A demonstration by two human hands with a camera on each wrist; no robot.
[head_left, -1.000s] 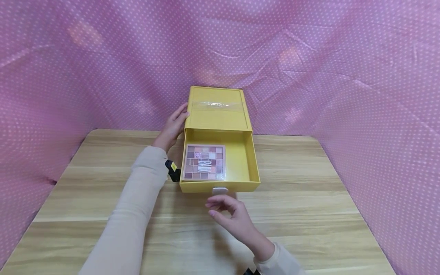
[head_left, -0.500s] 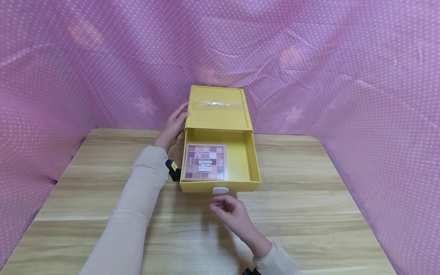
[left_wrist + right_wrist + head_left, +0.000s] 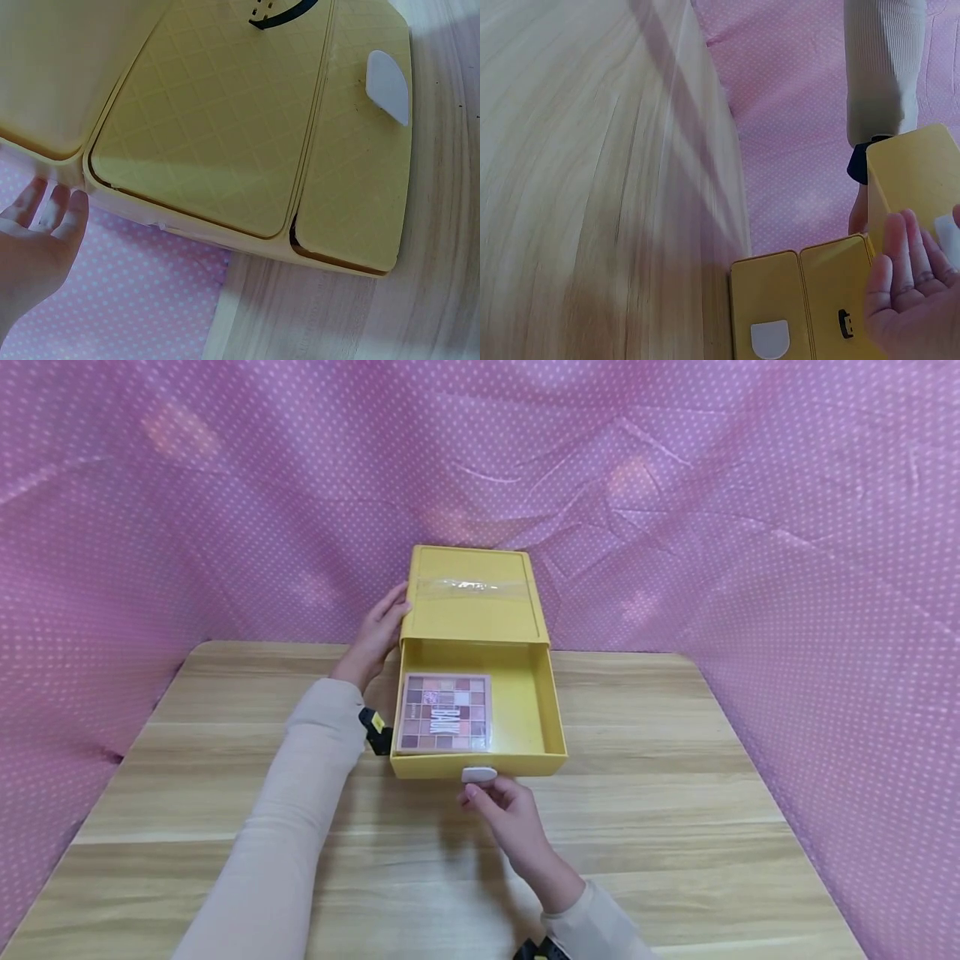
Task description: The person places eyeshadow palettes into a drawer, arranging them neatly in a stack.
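Observation:
A yellow drawer cabinet (image 3: 480, 602) stands at the table's back, its top drawer (image 3: 555, 727) pulled out toward me. Inside the drawer, on the left, lies an eyeshadow palette (image 3: 444, 713) with a clear lid. My left hand (image 3: 375, 635) rests on the cabinet's left side; in the left wrist view its extended fingers (image 3: 54, 206) touch the edge. Just below the white pull tab (image 3: 478, 774) on the drawer's front is my right hand (image 3: 517, 827). Its fingers (image 3: 907, 255) look extended toward the drawer front in the right wrist view; whether they touch the tab I cannot tell.
Lower drawers with a white tab (image 3: 770, 339) and a black handle (image 3: 845, 324) show in the right wrist view. Clear tape (image 3: 472, 587) runs across the cabinet's top. Pink dotted cloth (image 3: 675, 527) hangs around the wooden table (image 3: 660, 827).
My right hand has moved slightly up toward the drawer's white tab, its thumb now closer to it. The left hand, the drawer and the palette look unmoved.

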